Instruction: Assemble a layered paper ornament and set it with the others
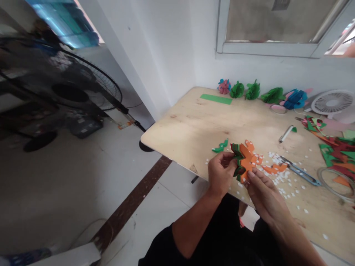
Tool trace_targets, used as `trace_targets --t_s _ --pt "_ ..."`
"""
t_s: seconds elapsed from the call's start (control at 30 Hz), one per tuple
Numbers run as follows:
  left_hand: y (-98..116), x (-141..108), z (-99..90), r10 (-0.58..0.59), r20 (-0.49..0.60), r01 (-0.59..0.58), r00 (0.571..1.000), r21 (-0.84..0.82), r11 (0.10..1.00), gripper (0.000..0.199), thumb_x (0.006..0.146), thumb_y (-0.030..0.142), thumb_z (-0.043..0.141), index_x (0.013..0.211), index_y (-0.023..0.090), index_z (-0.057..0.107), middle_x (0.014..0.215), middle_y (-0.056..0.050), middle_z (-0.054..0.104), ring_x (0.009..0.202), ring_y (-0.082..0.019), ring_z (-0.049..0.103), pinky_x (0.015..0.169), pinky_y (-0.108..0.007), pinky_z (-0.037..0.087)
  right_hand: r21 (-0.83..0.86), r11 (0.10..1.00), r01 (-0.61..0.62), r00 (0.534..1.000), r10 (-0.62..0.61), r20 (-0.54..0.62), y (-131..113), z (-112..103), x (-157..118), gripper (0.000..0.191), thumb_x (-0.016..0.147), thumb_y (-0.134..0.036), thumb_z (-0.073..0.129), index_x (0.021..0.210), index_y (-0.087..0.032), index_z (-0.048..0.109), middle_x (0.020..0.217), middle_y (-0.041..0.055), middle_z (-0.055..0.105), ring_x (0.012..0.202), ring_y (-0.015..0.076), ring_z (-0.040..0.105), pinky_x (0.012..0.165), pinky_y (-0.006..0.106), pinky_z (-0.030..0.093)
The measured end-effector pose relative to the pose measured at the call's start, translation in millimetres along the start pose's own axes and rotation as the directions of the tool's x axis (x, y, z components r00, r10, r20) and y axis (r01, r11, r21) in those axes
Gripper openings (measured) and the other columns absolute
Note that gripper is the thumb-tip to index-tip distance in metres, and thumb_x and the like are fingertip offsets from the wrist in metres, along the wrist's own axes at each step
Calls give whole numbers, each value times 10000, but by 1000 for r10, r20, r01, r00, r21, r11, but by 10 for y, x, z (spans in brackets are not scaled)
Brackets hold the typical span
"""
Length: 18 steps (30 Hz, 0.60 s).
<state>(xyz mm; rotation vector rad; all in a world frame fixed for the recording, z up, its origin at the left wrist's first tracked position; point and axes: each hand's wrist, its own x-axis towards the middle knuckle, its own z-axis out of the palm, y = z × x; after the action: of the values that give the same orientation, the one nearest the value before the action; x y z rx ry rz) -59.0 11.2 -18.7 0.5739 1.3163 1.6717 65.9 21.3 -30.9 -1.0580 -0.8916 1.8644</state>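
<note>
Between my two hands, over the near edge of the table, is a layered paper cutout point(246, 159) with an orange front and green and dark red layers behind. My left hand point(222, 170) pinches its green side, fingers closed. On the lower orange part, the thumb and fingers of my right hand point(263, 188) are closed. Small white squares dot the orange paper. A loose orange paper piece point(275, 169) lies to the right of the cutout, and a green paper piece point(220, 146) to its left. Many tiny white squares point(284, 181) are scattered beside my right hand.
A blue utility knife point(302, 174) and a roll of tape point(337, 181) lie at right, near coloured paper scraps point(340, 153). Farther back are a white pen point(286, 134), a green strip point(216, 99), folded paper figures point(253, 90) and a small white fan point(332, 102). A standing fan point(102, 85) is left.
</note>
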Motion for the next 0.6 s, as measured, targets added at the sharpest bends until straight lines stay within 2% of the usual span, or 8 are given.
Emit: trace_targets --t_s 0.23,0.43,0.6 --pt "12 -15 -2 26 11 -26 1000 45 999 117 709 216 680 803 152 655 750 -54 694 674 -165 662 646 -273 544 -26 1000 10 1000 -9 25 2 -14 21 146 718 -362 780 821 -280 717 791 0 682 709 168 589 667 260 498" --pt "62 -37 -17 46 32 -47 998 26 999 122 729 234 662 813 145 661 760 -60 704 691 -165 670 662 -269 548 35 999 -20 999 21 -30 -33 46 -5 197 636 -358 841 762 -266 720 734 -24 669 670 119 567 638 194 489" --pt "82 -54 -21 44 31 -44 999 -3 999 136 731 252 656 814 145 665 765 -52 716 692 -163 679 662 -270 548 32 999 -24 998 25 -58 -29 65 -1 239 602 -374 856 739 -236 718 707 -13 647 639 122 552 595 204 479"
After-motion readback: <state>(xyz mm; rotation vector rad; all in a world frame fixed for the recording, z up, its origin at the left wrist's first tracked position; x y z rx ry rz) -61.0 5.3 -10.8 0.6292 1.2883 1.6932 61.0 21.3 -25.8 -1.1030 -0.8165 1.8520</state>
